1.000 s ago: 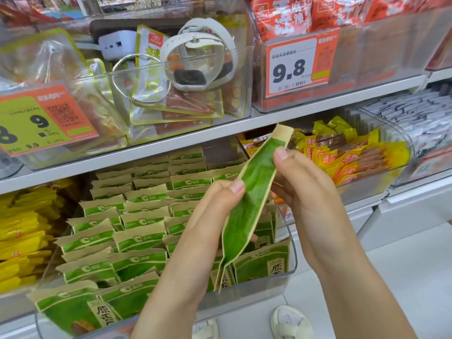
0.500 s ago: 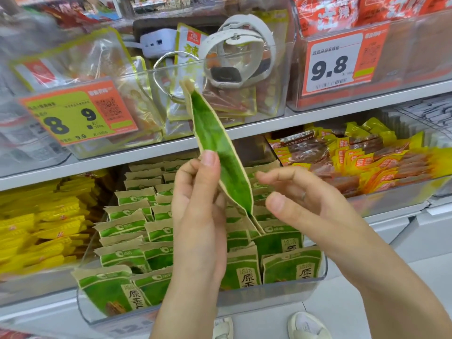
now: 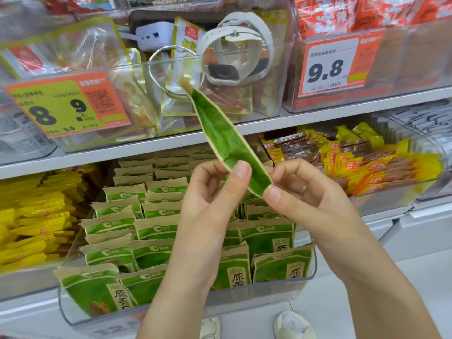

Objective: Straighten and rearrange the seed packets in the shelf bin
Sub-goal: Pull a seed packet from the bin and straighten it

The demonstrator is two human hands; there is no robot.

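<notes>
A green and tan seed packet (image 3: 220,133) is held edge-on above the bin, tilted up and to the left. My left hand (image 3: 215,199) pinches its lower part with the thumb on top. My right hand (image 3: 300,194) pinches its bottom corner between thumb and fingers. Below them, a clear plastic shelf bin (image 3: 256,299) holds several rows of matching green seed packets (image 3: 117,253), mostly upright, with the front ones leaning. My forearms hide part of the middle rows.
Yellow packets (image 3: 31,228) fill the bin to the left, yellow and red snack packets (image 3: 362,162) the bin to the right. The upper shelf carries clear bins with price tags (image 3: 66,104), a white watch (image 3: 234,47) and a metal bangle (image 3: 168,72). The floor and my shoes show below.
The packet swung from leaning right to leaning left, then lowered slightly. My right hand let go of it and has now pinched its bottom corner again. The camera moved closer to the shelf.
</notes>
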